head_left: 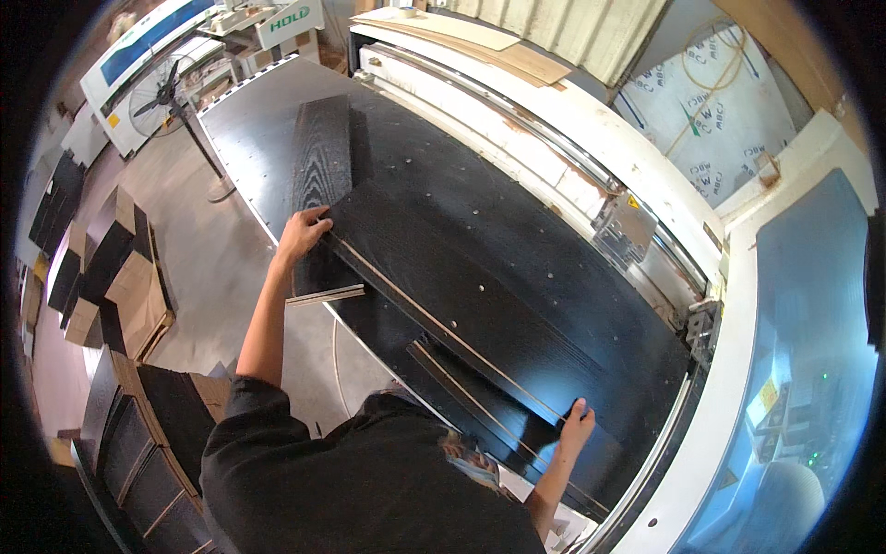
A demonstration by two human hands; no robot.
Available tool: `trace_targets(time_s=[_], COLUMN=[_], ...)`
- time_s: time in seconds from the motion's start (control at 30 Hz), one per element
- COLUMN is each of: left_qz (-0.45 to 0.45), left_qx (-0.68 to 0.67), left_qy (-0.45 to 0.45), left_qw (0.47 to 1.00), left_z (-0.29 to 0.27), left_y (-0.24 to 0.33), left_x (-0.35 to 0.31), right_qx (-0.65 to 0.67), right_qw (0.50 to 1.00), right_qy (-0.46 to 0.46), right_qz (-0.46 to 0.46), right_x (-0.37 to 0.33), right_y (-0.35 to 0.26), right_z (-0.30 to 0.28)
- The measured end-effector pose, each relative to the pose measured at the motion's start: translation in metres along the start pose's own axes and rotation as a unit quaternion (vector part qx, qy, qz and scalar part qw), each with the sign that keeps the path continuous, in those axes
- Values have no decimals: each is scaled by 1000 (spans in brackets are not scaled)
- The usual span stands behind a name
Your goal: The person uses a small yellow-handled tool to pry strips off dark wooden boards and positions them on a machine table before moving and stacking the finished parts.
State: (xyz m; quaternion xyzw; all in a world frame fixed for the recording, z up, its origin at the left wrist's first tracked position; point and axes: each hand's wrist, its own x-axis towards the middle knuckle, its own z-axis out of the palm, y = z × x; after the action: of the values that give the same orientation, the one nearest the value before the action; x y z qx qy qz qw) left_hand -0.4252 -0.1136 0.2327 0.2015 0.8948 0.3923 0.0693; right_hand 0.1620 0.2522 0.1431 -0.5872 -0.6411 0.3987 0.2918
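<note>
A long black wood-grain board (443, 268) with a pale raw near edge lies slantwise across a dark machine table (249, 102). My left hand (306, 234) grips its left end, thumb on the top face. At the right end of the same edge, my right hand (577, 427) holds the board with its thumb on top. The undersides of both grips are hidden. Another black board (480, 392) lies nearer my body, roughly parallel. Beyond my left hand sits a black board with pale grain lines (323, 152), its near end partly covered.
A white rail with a metal machine head (626, 226) runs along the table's far side. At right stands a white housing with a bluish translucent cover (803, 351). Black panels are stacked on the left (148, 443). A floor fan (166, 97) stands beyond the table's left edge.
</note>
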Motion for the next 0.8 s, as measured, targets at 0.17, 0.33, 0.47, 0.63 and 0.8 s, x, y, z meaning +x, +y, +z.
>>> trace_targets(time_s=[0.17, 0.33, 0.47, 0.63, 0.8], left_qz=[51, 44, -85, -110, -45], left_qx=[142, 190, 214, 164, 137], left_qy=[111, 126, 126, 124, 165], left_qw=[982, 973, 965, 972, 976], left_z=[7, 31, 24, 3, -4], left_y=[-8, 7, -16, -57, -72], left_x=[6, -40, -64, -66, -49], right_qx=[141, 193, 122, 44, 76], right_qw=[985, 895, 762, 782, 812], right_qy=[-62, -391, -635, -614, -575], right_qz=[76, 98, -36, -100, -62], right_x=[-45, -126, -159, -155, -142], right_y=[-62, -121, -157, -163, -144], right_z=[103, 162, 158, 150, 148])
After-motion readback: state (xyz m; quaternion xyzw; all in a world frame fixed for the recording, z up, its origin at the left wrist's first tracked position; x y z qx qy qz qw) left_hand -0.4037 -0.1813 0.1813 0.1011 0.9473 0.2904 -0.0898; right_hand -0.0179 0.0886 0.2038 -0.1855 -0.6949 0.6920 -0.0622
